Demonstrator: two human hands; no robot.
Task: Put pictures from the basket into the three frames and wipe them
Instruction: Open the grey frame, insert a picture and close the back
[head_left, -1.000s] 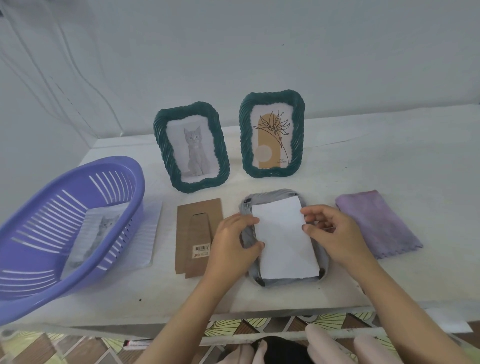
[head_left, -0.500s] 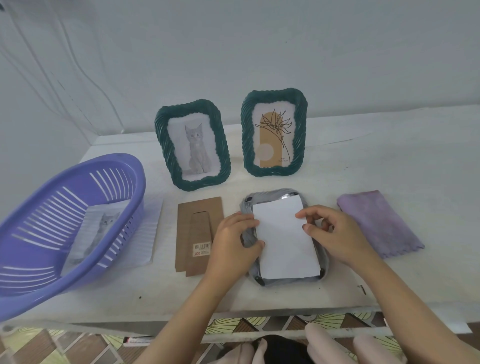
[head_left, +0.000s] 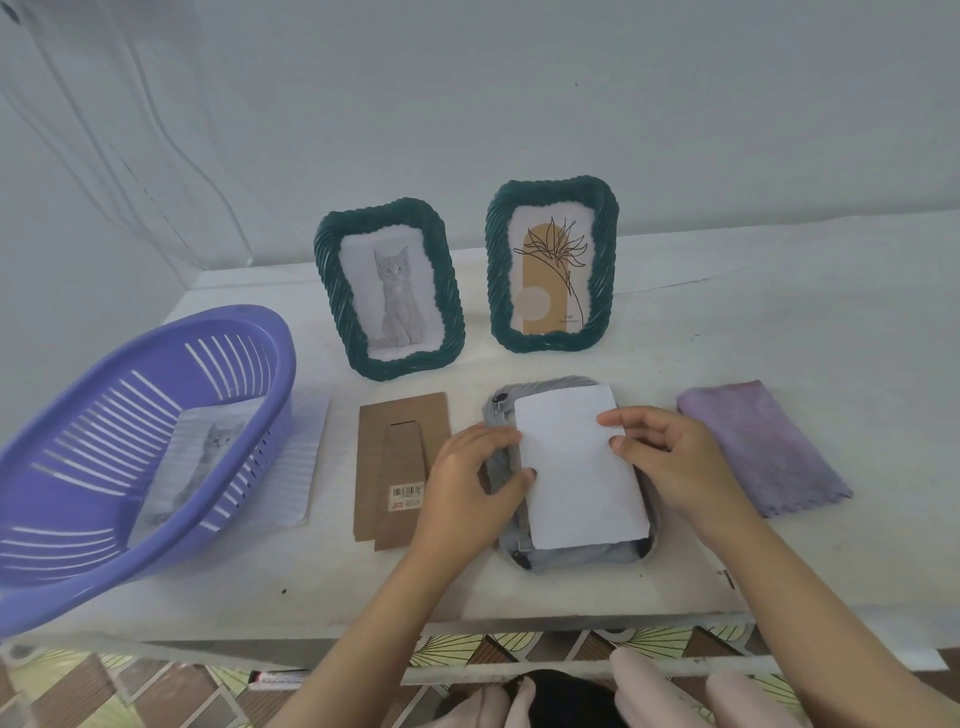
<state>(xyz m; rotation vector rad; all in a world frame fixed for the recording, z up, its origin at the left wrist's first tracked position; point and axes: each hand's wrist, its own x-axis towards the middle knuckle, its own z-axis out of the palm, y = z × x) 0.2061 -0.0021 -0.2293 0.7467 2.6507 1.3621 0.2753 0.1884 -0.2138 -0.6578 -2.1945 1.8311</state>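
Left hand curling round ribbed grey frame, lying face-down on table; thumb pressing on rectangular white picture (blank side up) lying on frame's back. Right hand pinching picture's right edge. Soft purple cloth lying flat just right.

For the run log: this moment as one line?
step: fitting picture into face-down frame; left hand: grips that frame; right hand: pinches picture; cat frame, plant frame: standing; cloth: untouched

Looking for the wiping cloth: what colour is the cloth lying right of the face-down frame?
The cloth is a mottled light purple, seen best in the head view.
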